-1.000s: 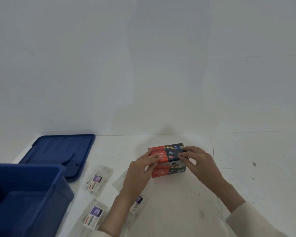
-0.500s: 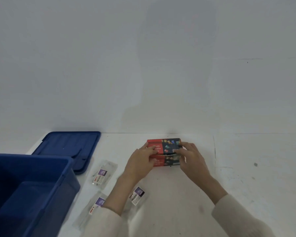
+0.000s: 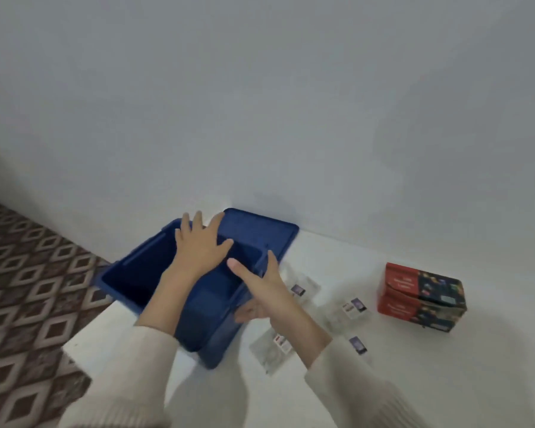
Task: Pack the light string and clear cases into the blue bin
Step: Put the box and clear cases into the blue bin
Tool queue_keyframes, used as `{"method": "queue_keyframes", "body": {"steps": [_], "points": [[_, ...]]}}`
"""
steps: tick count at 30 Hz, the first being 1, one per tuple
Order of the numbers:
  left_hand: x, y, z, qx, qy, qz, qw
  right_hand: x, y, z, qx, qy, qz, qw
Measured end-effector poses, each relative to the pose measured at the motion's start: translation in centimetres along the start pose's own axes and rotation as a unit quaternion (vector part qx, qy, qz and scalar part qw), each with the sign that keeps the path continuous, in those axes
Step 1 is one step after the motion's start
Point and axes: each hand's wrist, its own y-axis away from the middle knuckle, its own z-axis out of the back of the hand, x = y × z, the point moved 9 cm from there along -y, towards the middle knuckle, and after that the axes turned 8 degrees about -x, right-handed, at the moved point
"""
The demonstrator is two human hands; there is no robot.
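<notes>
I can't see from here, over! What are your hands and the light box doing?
Left hand open above blue bin. Right hand gripping bin's near wall. Light string box on table, untouched. Clear cases still out. Nothing blocking.

My work surface is a white, flat-topped table [image 3: 383,381] set against a pale wall, its left edge bordering a brown diamond-patterned floor. Resting directly on it: an open blue plastic bin [image 3: 136,270] at the left; a flat blue plastic lid [image 3: 269,230] just behind the bin, by the wall; four clear plastic cases with small printed labels [image 3: 297,288], [image 3: 351,307], [image 3: 275,347], [image 3: 357,345] scattered just right of the bin; and a red-and-black cardboard light-string box [image 3: 420,296], well apart at the right.
</notes>
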Motion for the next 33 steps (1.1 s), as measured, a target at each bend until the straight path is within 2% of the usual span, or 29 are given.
{"method": "queue_keyframes", "body": {"steps": [3, 6, 9, 12, 15, 17, 21, 24, 27, 30, 33], "points": [[7.0, 0.6, 0.8, 0.022, -0.044, 0.102, 0.994, -0.8, -1.7, -0.8, -0.06, -0.019, 0.014, 0.998], [10.8, 1.2, 2.1, 0.035, -0.06, 0.167, 0.983, -0.3, -2.4, -0.7, -0.084, -0.02, 0.037, 0.996], [12.5, 0.7, 3.5, 0.036, -0.069, 0.187, 0.979, 0.9, -2.2, -0.2, -0.073, -0.014, 0.045, 0.996], [11.1, -0.1, 6.3, 0.026, -0.045, 0.164, 0.985, 3.8, -0.4, 1.9, -0.036, -0.024, 0.064, 0.997], [6.3, -0.8, 9.8, 0.006, -0.058, 0.11, 0.992, 8.2, 3.2, 7.4, -0.042, -0.011, 0.117, 0.992], [1.1, -0.5, 10.9, 0.005, -0.015, 0.072, 0.997, 10.5, 6.2, 12.9, -0.077, 0.019, 0.14, 0.987], [-12.3, 3.0, 8.1, 0.096, 0.098, -0.022, 0.99, 11.7, 13.4, 26.2, -0.198, 0.099, 0.16, 0.962], [-21.4, 7.2, 3.5, 0.151, 0.133, -0.087, 0.976, 9.8, 18.8, 35.5, -0.303, 0.145, 0.141, 0.931], [-28.1, 11.2, -1.6, 0.206, 0.136, -0.13, 0.96, 6.4, 22.9, 42.1, -0.367, 0.159, 0.1, 0.911], [-32.4, 14.2, -6.2, 0.249, 0.146, -0.154, 0.945, 3.1, 24.7, 46.8, -0.411, 0.148, 0.069, 0.897], [-34.5, 15.6, -9.1, 0.251, 0.141, -0.164, 0.943, 1.0, 24.5, 49.7, -0.43, 0.155, 0.058, 0.888]]}}
